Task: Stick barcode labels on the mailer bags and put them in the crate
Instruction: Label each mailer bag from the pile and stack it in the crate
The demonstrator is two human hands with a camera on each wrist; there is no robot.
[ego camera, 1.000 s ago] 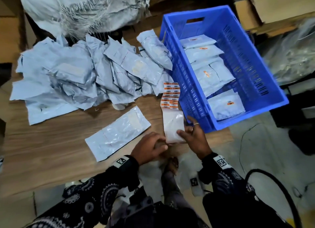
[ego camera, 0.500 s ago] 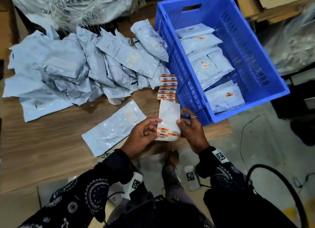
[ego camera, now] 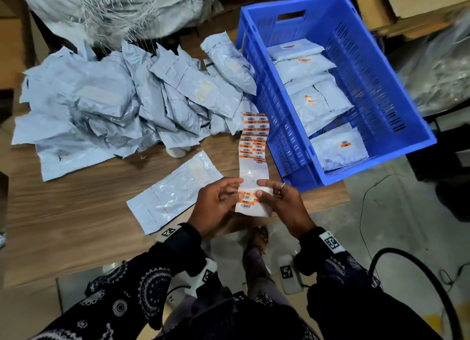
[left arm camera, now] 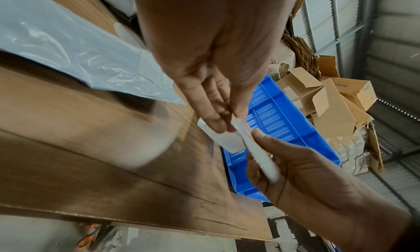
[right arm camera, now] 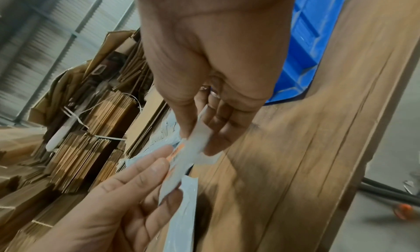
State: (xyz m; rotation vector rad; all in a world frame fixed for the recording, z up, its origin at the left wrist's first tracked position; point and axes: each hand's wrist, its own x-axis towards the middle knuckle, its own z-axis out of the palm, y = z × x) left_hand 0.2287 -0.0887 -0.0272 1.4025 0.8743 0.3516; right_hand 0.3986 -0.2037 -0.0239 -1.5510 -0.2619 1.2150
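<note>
Dark sleeves [ego camera: 132,291] patterned with white paisley circles — square-coded wristbands [ego camera: 330,243] at both cuffs, a ring [ego camera: 281,186] on the right hand [ego camera: 284,205].

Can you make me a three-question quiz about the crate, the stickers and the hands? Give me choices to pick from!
1. Where does the single flat mailer bag lie?
A. on the table
B. in the crate
C. on the floor

2. What colour is the crate?
A. green
B. blue
C. red

3. What are the hands doing?
A. resting flat
B. lifting the crate
C. both holding the label strip

Answers: 1 A, it lies alone on the wood near the left hand. 2 B, its walls are bright blue. 3 C, the left hand and right hand pinch the strip's lower end.
</note>
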